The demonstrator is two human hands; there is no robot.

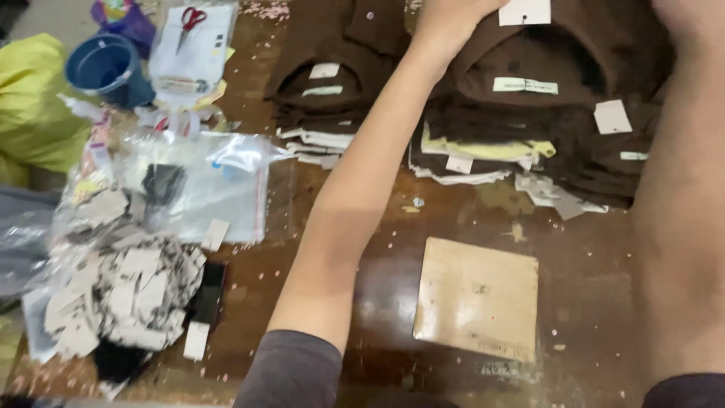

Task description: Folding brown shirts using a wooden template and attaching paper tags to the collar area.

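Note:
My left hand (447, 26) reaches far forward over a stack of folded dark brown garments (544, 91) at the back of the table; its fingers run off the top edge, resting on the top garment next to a white paper tag (525, 10). My right hand (691, 15) is also stretched to the top right corner over the same stack, and only the wrist shows. A second, smaller brown stack (332, 68) lies to the left of my left arm.
A square tan board (477, 298) lies on the dark wooden table (589, 257). At the left sit clear plastic bags (204, 181), a heap of paper tags (128, 295), a blue cup (106, 69), red-handled scissors (191, 21) and a yellow bag (34, 106).

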